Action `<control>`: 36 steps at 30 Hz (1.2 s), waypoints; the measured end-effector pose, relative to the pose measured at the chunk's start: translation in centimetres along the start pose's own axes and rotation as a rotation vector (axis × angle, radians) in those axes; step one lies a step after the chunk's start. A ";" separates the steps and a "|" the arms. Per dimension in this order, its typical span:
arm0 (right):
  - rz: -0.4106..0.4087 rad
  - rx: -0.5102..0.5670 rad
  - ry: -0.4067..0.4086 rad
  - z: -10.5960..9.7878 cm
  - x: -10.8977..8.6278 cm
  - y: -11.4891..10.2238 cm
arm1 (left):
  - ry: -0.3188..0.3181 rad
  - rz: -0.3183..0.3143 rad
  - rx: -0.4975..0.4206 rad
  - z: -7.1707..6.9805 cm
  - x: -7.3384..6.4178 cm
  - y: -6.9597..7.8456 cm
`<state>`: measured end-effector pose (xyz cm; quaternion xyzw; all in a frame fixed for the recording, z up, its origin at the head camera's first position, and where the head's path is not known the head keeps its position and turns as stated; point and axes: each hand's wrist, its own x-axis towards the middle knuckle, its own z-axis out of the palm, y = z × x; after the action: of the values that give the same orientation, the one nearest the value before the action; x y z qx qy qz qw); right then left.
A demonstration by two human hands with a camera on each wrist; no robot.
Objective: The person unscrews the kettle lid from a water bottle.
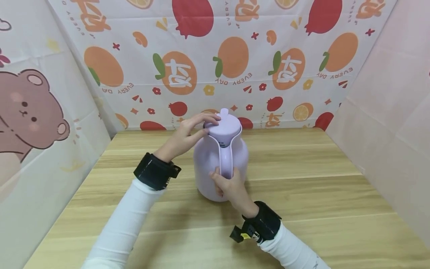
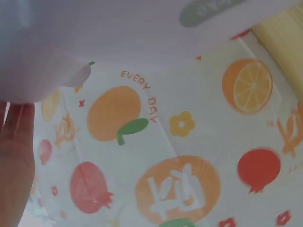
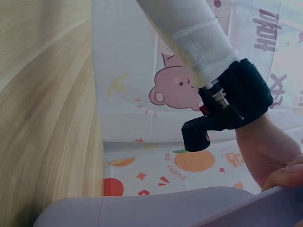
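A lilac insulated jug (image 1: 205,168) stands upright on the wooden table, its handle (image 1: 226,158) facing me. My right hand (image 1: 233,188) grips the lower part of that handle, thumb across its near side. Up on the lid (image 1: 226,125), my left hand (image 1: 186,136) rests its spread fingertips on the left side, with the thumb at the near rim. In the left wrist view the jug's pale underside of the top (image 2: 118,28) fills the upper part, and straight left fingers (image 2: 19,123) touch its edge. The jug's side (image 3: 142,208) runs along the bottom of the right wrist view.
The wooden table (image 1: 319,194) reaches back to a fruit-print cloth (image 1: 255,82) hung behind the jug. A cloth with a bear (image 1: 30,108) closes off the left side, and a pale cloth (image 1: 396,123) the right. Both wrists wear black straps with cameras.
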<state>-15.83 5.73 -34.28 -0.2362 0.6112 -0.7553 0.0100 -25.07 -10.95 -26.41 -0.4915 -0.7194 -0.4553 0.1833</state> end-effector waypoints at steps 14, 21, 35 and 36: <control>-0.022 -0.007 -0.015 -0.2 0.2 0.1 | -0.032 -0.031 0.075 -0.4 0.2 0.3; -0.003 -0.007 -0.013 -0.3 0.2 0.0 | -0.007 -0.036 0.188 0.0 0.2 1.0; -0.021 -0.011 -0.018 -0.3 0.2 0.2 | 0.017 -0.051 0.318 0.7 0.2 2.0; -0.024 -0.013 -0.018 -0.3 0.2 0.3 | 0.018 -0.048 0.320 0.7 0.3 2.0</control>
<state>-16.21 5.90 -34.49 -0.2506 0.6129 -0.7493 0.0050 -23.30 -10.02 -25.64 -0.4346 -0.7926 -0.3434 0.2550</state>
